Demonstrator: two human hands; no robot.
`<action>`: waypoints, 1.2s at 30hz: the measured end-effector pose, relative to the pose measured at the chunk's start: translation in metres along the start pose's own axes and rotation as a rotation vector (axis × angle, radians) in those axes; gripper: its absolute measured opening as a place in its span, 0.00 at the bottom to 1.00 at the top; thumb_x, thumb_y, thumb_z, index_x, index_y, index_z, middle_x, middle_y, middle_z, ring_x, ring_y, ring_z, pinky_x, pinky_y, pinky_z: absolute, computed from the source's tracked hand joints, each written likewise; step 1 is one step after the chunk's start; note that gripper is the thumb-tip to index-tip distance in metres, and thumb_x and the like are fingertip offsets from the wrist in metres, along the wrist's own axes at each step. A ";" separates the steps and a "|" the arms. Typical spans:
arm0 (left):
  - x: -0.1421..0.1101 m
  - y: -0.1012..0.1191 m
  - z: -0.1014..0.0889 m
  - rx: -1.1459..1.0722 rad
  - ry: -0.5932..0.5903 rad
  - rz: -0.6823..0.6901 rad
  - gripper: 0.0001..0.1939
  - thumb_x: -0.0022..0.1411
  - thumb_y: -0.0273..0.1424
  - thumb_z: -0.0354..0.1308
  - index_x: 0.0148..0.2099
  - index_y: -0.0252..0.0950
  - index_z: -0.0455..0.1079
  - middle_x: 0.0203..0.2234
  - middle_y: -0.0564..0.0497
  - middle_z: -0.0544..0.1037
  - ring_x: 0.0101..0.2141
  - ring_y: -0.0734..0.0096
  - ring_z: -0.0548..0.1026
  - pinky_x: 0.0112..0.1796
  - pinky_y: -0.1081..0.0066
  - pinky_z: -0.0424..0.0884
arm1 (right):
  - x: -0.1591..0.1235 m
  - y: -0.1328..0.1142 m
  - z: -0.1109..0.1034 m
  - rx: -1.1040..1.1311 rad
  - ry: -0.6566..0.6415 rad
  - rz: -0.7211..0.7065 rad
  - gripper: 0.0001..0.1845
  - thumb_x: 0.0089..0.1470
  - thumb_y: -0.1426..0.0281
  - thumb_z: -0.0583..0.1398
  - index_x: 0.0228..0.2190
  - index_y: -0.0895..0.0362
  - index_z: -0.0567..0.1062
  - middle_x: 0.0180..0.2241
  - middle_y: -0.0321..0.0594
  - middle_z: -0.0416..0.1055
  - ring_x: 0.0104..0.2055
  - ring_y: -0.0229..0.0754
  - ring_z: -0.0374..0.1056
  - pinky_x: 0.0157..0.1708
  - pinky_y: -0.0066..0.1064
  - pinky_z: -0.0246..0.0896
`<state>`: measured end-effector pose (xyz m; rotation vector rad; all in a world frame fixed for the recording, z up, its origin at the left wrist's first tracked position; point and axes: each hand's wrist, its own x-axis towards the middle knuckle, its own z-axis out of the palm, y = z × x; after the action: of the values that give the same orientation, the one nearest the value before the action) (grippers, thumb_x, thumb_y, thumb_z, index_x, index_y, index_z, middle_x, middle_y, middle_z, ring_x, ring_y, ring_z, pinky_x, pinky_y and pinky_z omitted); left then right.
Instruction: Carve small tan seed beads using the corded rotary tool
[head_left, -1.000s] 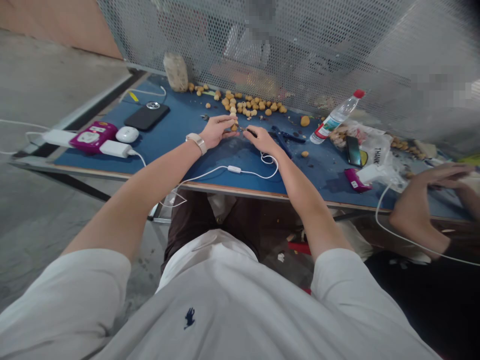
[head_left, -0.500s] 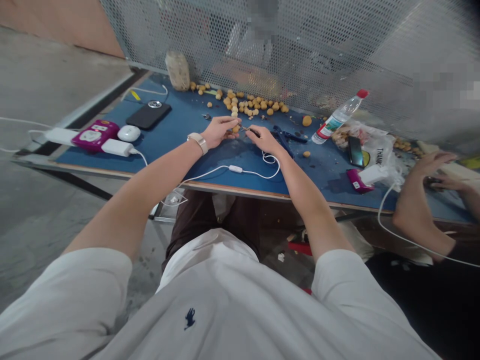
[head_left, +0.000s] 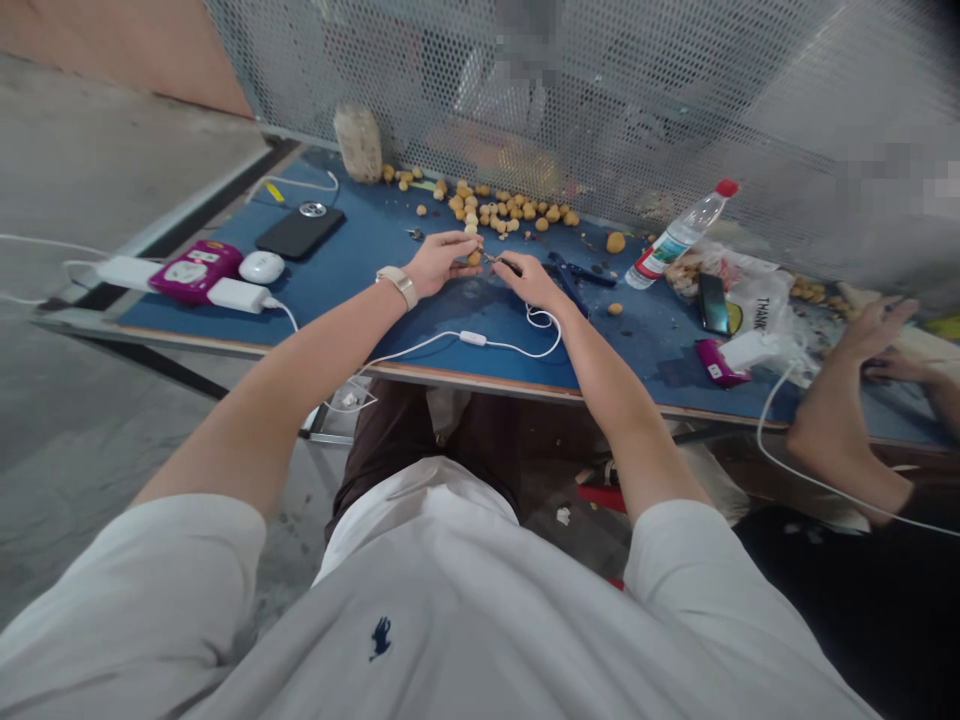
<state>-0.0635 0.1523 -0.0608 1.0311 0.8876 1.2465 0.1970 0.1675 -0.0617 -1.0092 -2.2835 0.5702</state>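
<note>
At the middle of the blue table, my left hand (head_left: pixel 444 262) pinches a small round tan ball, like a fruit or nut (head_left: pixel 474 258); a pale band sits on that wrist. My right hand (head_left: pixel 531 280) is closed on a slim dark pen-like tool (head_left: pixel 511 266), its metal tip beside the tan ball. Whether the tip touches cannot be made out. A white cord (head_left: pixel 510 347) with an inline switch loops under my right wrist. Just beyond my right hand lies a dark blue-handled tool (head_left: pixel 568 280), partly hidden. Several more tan balls (head_left: pixel 517 207) lie beyond my hands.
To the left are a black phone (head_left: pixel 300 233), a purple power strip (head_left: pixel 196 272) and a white case (head_left: pixel 261 267). A jar (head_left: pixel 358 145) stands near the mesh panel (head_left: pixel 450 90). A tilted bottle (head_left: pixel 679 238), plastic bag (head_left: pixel 761 290) and co-worker's arm (head_left: pixel 844 380) are right.
My hands hold nearly the same pose, with the tool still at the tan ball. The view has shifted slightly. At the right, the co-worker's hands have moved a little.
</note>
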 end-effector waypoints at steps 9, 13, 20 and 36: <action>0.000 -0.001 0.000 0.013 0.002 0.005 0.04 0.80 0.25 0.81 0.53 0.35 0.92 0.48 0.45 0.94 0.48 0.60 0.97 0.67 0.53 0.94 | 0.000 0.002 -0.001 0.033 0.001 0.013 0.54 0.67 0.09 0.52 0.43 0.46 0.81 0.36 0.42 0.75 0.44 0.60 0.75 0.57 0.57 0.78; 0.001 -0.002 -0.001 0.007 -0.006 0.015 0.05 0.80 0.23 0.80 0.54 0.34 0.92 0.47 0.44 0.94 0.49 0.59 0.97 0.69 0.51 0.93 | 0.000 0.003 -0.001 0.037 0.010 0.012 0.55 0.67 0.09 0.51 0.42 0.46 0.80 0.35 0.41 0.74 0.43 0.60 0.75 0.57 0.58 0.77; 0.001 -0.003 -0.002 0.017 -0.014 0.020 0.01 0.83 0.27 0.78 0.52 0.36 0.91 0.44 0.46 0.94 0.47 0.60 0.96 0.66 0.54 0.94 | 0.000 -0.001 -0.001 0.018 -0.003 0.010 0.56 0.64 0.06 0.50 0.40 0.45 0.80 0.34 0.41 0.74 0.44 0.60 0.74 0.57 0.57 0.77; -0.004 -0.001 0.001 0.024 0.001 0.015 0.03 0.84 0.23 0.77 0.53 0.35 0.93 0.45 0.45 0.94 0.50 0.61 0.96 0.69 0.55 0.92 | -0.002 -0.008 -0.004 0.060 -0.005 0.028 0.57 0.61 0.05 0.51 0.40 0.45 0.79 0.32 0.40 0.70 0.41 0.57 0.71 0.50 0.53 0.74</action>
<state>-0.0624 0.1486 -0.0613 1.0577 0.8986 1.2512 0.1969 0.1614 -0.0547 -1.0134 -2.2460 0.6493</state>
